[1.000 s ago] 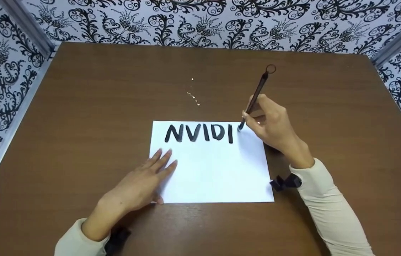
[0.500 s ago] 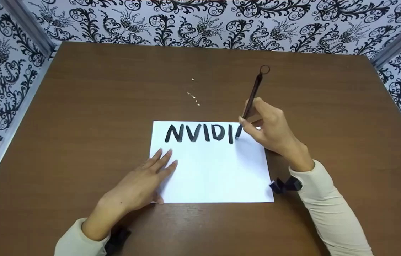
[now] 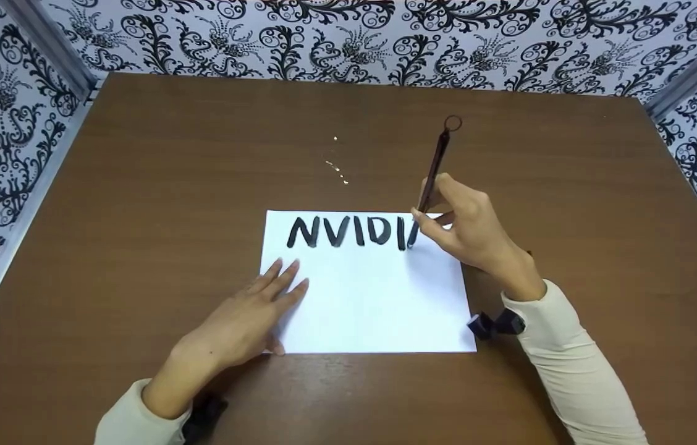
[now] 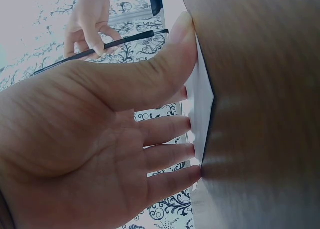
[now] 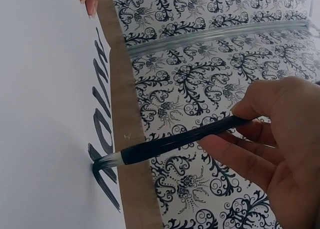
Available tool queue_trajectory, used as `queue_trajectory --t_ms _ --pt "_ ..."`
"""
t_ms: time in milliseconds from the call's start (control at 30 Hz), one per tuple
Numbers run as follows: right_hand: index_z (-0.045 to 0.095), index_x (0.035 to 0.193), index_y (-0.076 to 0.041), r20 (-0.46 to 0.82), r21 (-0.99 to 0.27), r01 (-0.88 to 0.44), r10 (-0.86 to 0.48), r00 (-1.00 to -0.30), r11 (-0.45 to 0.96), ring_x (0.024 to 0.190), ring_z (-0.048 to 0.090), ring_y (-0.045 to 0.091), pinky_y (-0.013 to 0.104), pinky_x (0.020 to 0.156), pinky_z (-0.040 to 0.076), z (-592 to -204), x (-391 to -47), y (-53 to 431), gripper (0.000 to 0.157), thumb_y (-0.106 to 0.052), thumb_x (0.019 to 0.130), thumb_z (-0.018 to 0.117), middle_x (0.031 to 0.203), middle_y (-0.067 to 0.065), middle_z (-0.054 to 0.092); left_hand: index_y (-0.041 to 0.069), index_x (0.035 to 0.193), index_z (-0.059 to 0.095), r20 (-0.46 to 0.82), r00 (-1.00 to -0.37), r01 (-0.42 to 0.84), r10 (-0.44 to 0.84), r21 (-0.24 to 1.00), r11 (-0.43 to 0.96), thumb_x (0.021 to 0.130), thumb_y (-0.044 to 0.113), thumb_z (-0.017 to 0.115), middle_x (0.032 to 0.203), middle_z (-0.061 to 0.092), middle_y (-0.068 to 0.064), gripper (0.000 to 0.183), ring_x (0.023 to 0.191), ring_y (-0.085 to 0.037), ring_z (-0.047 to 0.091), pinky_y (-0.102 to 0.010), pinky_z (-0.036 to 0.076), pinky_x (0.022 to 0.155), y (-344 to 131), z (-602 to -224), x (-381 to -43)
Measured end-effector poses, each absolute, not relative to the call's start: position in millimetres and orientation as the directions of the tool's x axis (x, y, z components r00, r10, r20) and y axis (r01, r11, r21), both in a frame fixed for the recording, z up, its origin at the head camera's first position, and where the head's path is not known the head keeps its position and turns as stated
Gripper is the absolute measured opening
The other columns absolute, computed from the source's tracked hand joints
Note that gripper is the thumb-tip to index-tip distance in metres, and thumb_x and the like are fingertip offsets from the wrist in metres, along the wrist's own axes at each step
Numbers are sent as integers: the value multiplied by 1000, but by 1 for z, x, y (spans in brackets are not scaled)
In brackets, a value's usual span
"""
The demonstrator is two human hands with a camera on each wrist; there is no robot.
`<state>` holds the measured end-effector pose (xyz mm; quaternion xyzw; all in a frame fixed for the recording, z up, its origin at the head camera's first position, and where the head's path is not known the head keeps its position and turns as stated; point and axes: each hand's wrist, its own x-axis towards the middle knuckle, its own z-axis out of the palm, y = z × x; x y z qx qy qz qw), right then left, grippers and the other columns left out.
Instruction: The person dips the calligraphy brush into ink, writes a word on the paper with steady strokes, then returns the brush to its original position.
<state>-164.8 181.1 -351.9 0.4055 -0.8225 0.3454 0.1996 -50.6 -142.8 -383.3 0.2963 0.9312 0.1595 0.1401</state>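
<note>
Even, bright overhead light with soft shadows; head view sharp, both wrist views washed-out and blurry.

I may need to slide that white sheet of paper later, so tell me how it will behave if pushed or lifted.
The white sheet of paper looks thin and lies flat, so it would probably flop when lifted. It likely slides easily on the smooth brown wooden table: the left hand presses it flat. The black brush in the right hand lays wet-looking strokes, which may smear.

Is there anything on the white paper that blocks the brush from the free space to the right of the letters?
Nothing visible does. The dark brush tip touches the white paper sheet; the space rightward is bare.
</note>
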Motion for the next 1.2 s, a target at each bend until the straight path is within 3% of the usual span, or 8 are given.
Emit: queue_trajectory --t_ms 300,467,733,1200 --pt "53 101 2 609 -423 -810 -534 -586 407 75 70 20 25 50 54 -349 -165 182 24 -1 83 68 83 9 65 3 147 35 -169 -789 505 591 371 779 72 24 79 156 17 -17 90 143 -37 11 -60 33 101 -142 -383 -51" --pt "57 98 5 683 -413 -807 -442 -581 422 71 69 19 20 57 54 -338 -169 194 26 -1 79 73 83 9 67 3 147 34 -178 -789 499 588 373 782 72 24 79 156 16 -17 90 143 -36 10 -58 29 104 -141 -383 -51" --pt "55 103 7 682 -518 -731 -301 -666 444 74 69 13 17 59 53 -332 -176 216 33 11 76 73 88 10 67 3 147 34 -161 -785 512 598 375 773 72 23 80 156 16 -18 90 143 -37 11 -57 29 105 -143 -383 -51" --pt "55 104 9 670 -533 -765 -372 -642 360 77 68 17 20 67 54 -349 -185 211 32 15 76 70 88 13 65 4 147 35 -169 -787 508 594 369 778 73 23 80 156 16 -17 89 143 -37 11 -58 32 103 -142 -383 -51"
